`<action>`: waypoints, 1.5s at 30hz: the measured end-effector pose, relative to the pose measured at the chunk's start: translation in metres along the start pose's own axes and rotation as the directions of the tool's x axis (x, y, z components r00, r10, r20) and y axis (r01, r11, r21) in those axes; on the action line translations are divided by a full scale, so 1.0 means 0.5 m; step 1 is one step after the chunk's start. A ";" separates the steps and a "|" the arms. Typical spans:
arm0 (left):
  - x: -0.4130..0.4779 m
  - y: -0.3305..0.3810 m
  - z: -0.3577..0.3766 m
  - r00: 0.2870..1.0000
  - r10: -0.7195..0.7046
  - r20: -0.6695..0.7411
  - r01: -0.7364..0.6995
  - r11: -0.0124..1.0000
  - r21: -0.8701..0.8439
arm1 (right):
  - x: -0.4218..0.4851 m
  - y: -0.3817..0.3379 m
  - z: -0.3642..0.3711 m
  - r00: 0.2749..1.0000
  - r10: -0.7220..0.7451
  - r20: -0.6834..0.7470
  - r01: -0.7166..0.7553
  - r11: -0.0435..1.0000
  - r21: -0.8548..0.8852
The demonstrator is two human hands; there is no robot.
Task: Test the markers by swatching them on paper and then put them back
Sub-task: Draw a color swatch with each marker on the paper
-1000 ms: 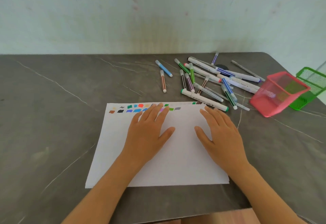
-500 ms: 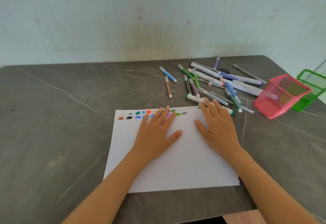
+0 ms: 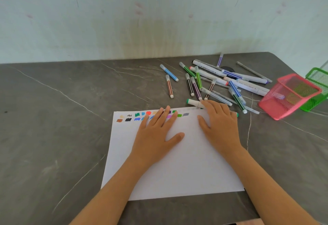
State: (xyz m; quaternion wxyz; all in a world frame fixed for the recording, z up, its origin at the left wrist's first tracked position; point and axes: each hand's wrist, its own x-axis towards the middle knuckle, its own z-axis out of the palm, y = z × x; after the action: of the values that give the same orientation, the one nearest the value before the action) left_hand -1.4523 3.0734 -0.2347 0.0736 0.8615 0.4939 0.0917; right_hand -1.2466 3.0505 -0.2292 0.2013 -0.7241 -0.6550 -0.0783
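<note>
surface: grey veined table (image 3: 53, 118) | room: pale stained wall (image 3: 159, 20) | left hand (image 3: 156, 136), right hand (image 3: 220, 125) flat on paper (image 3: 186, 171)

Markers strewn beside a swatched sheet of paper on the worktop (image 3: 53, 118).

The white paper (image 3: 186, 168) lies flat, with two rows of small colour swatches (image 3: 136, 117) along its far edge. Capped markers (image 3: 215, 81) lie in a loose, crossing heap just beyond its far right corner. A blue marker (image 3: 169, 72) and a brown marker (image 3: 169, 86) lie apart to the left. A thick white marker (image 3: 193, 102) with green ends lies at the paper's far edge, partly under the right hand (image 3: 220, 123). A tilted pink basket (image 3: 276, 107) sits right of the heap.
</note>
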 end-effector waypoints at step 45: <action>0.068 0.040 -0.003 0.947 0.004 -0.322 -0.172 0.852 -0.494 | 0.026 -0.065 -0.045 0.892 0.251 0.375 -0.400 0.052 0.915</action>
State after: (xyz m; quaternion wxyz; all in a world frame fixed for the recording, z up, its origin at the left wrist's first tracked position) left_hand -1.4192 3.0932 -0.2258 0.2191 0.8069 0.4160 0.3575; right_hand -1.2735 3.0553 -0.1977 0.5967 -0.5444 -0.3734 0.4562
